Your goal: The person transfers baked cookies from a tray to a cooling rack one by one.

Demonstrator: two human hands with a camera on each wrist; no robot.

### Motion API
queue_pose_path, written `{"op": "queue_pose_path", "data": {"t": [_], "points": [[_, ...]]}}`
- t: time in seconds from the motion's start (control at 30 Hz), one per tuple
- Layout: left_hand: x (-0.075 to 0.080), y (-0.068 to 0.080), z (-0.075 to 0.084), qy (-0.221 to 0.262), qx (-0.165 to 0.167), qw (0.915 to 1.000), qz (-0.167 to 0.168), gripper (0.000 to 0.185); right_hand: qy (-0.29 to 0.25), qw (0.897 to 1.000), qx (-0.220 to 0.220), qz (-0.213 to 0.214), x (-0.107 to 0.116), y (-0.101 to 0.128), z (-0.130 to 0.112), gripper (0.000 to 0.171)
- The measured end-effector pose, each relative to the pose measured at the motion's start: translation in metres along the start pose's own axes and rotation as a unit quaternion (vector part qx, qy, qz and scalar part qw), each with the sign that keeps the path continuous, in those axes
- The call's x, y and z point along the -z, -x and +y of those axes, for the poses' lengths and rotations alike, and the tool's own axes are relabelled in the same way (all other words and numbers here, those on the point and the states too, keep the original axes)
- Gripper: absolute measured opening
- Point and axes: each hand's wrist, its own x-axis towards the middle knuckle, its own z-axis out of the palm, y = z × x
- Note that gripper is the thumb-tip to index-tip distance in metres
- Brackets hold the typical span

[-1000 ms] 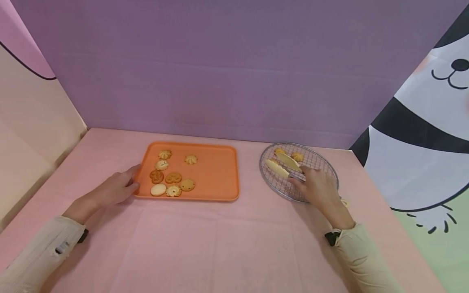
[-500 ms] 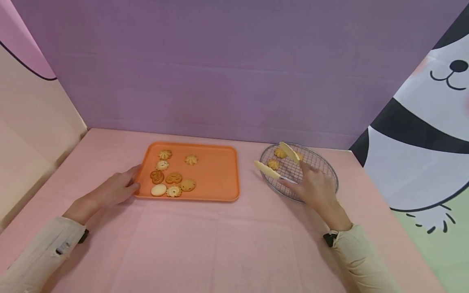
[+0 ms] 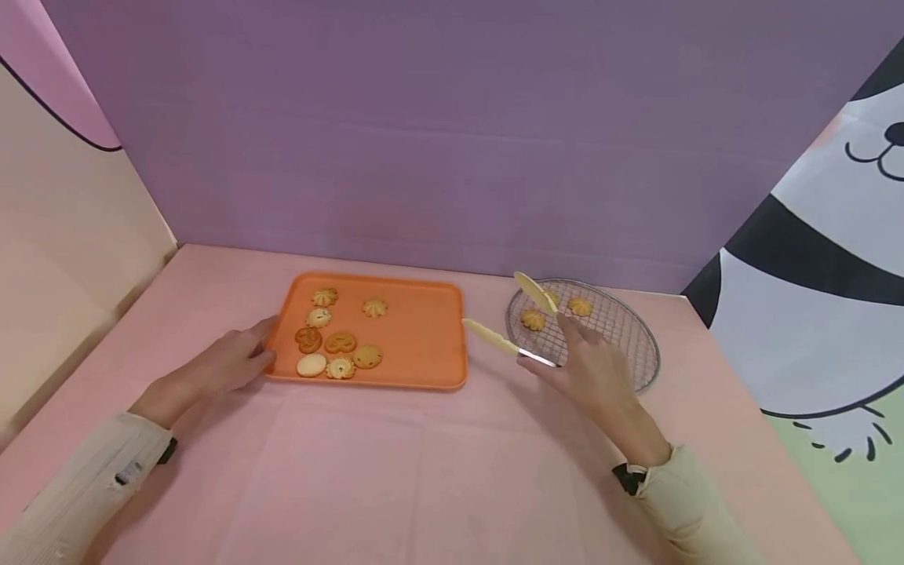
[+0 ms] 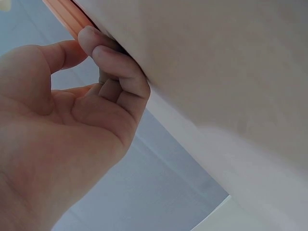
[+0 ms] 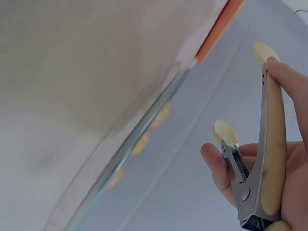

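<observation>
My left hand [image 3: 229,362] grips the left edge of an orange tray [image 3: 424,337] in the head view; the left wrist view has its thumb and curled fingers at the tray's rim [image 4: 67,17]. Several cookies [image 3: 340,342] of different shapes lie on the tray's left half. My right hand [image 3: 593,373] holds tongs [image 3: 490,337] with cream tips, spread wide with nothing between them. One tip reaches the tray's right edge in the head view; the other overlaps the round wire rack [image 3: 628,353]. On the rack sit three fluted cookies [image 3: 533,319], one partly behind the upper tip.
Pink cloth covers the table [image 3: 395,471]. A purple backdrop [image 3: 452,157] rises behind the tray and rack. At the right stands a panel with a panda drawing [image 3: 812,329]; a pale wall [image 3: 63,235] is at the left.
The tongs, earlier closed around a cookie on the rack, have spread apart and left it there. My right hand has moved left toward the tray. My left hand keeps its place on the tray.
</observation>
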Motion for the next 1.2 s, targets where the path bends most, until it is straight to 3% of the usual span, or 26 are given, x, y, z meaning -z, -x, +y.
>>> {"op": "queue_pose_path", "data": {"t": [0.27, 0.77, 0.97, 1.2], "points": [[-0.001, 0.002, 0.004, 0.003, -0.006, 1.0, 0.002, 0.065, -0.009, 0.997, 0.067, 0.031, 0.001, 0.004, -0.027, 0.09], [-0.002, 0.003, 0.013, 0.005, -0.001, 1.0, -0.006, 0.066, 0.018, 0.98, 0.199, -0.007, -0.019, -0.016, -0.079, 0.089], [-0.002, 0.003, 0.015, 0.005, 0.004, 0.9999, -0.008, 0.067, 0.014, 0.973, 0.228, -0.024, -0.026, -0.026, -0.091, 0.083], [-0.002, 0.001, 0.015, 0.009, 0.004, 0.9999, -0.011, 0.067, 0.002, 0.971, 0.241, -0.007, -0.037, -0.041, -0.097, 0.07]]}}
